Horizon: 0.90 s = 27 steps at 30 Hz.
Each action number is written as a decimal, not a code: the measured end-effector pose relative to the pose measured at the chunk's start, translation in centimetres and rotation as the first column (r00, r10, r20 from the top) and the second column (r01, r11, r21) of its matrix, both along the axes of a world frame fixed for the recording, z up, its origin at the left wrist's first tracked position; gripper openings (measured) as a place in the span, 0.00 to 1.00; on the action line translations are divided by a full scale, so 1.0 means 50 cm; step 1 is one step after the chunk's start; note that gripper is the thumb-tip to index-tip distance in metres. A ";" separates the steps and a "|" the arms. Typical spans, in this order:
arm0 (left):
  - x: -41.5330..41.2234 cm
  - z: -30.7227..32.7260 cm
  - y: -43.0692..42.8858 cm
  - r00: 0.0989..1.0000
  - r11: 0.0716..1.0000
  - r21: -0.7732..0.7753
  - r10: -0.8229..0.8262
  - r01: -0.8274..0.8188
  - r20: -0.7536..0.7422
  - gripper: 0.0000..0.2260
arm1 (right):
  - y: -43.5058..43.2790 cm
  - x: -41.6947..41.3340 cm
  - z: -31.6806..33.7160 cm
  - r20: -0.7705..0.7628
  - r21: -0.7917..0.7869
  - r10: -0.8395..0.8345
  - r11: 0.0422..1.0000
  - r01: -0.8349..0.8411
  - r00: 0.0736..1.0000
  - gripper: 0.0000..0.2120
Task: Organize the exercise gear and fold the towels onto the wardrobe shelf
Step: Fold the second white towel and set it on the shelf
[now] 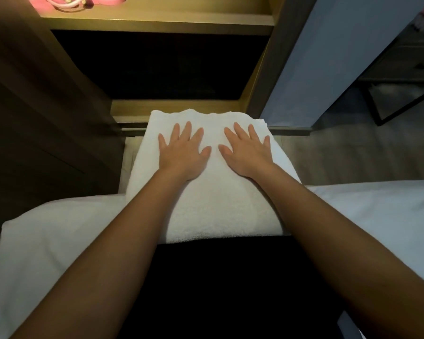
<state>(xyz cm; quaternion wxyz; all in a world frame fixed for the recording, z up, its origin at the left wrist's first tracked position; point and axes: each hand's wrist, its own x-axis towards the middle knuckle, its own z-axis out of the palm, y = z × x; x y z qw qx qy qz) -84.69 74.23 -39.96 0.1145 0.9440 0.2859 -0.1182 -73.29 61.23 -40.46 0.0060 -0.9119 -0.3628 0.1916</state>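
The folded white towel [214, 206] lay in front of the person, its near edge against dark clothing and its far, wavy edge reaching the wardrobe's lower ledge [176, 106]. The left hand [182, 155] and the right hand [249, 155] rested palm-down on its far half, side by side and apart, fingers straight and spread, gripping nothing. A white bed [47, 228] showed on either side of the towel. Above a dark compartment, the lit wardrobe shelf [157, 20] held pink gear [66, 1] at its left end
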 end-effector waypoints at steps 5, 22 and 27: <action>-0.028 -0.009 0.026 0.987 0.983 -0.083 0.163 -0.162 0.012 0.30 | -0.030 0.028 -0.004 -0.140 -0.013 -0.198 0.980 0.199 0.970 0.34; -0.086 0.005 0.094 0.897 0.863 -0.318 0.436 -0.392 0.076 0.33 | -0.112 0.054 0.016 -0.265 0.182 -0.273 0.928 0.325 0.925 0.33; 0.014 0.023 0.091 0.956 0.979 -0.182 0.136 -0.090 0.259 0.30 | 0.004 0.079 0.030 -0.180 0.205 -0.058 0.974 0.095 0.982 0.31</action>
